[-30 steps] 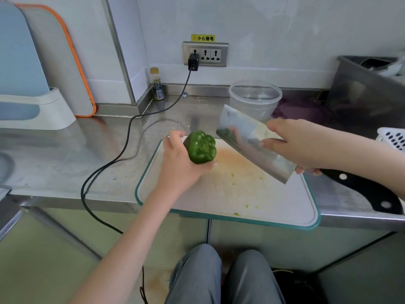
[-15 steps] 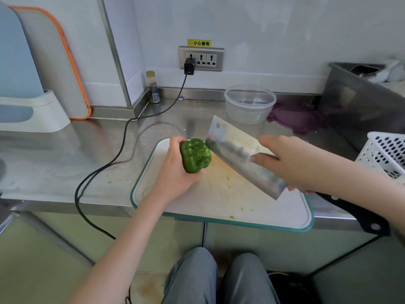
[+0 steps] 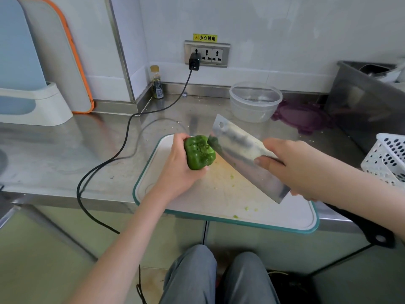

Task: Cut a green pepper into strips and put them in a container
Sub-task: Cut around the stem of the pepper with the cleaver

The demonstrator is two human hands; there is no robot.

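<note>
A whole green pepper [image 3: 198,152] lies on its side at the far left end of the white cutting board [image 3: 221,194], which has a teal rim. My left hand [image 3: 178,170] grips the pepper from the left, fingers curled round it. My right hand [image 3: 300,167] holds a steel cleaver [image 3: 243,154], with the forefinger laid along the blade's side. The front of the blade touches the pepper's right side. A clear, empty plastic container [image 3: 255,102] stands on the steel counter behind the board.
A purple lid [image 3: 304,117] lies right of the container. A dark bin [image 3: 368,99] and a white perforated basket [image 3: 388,159] sit at the right. A black cable [image 3: 122,145] crosses the counter from the wall socket. A small bottle [image 3: 157,83] stands in the corner.
The cleaver has swung left, from apart to touching the pepper's right side. My left hand has turned the pepper slightly and kept it on the board's left end.
</note>
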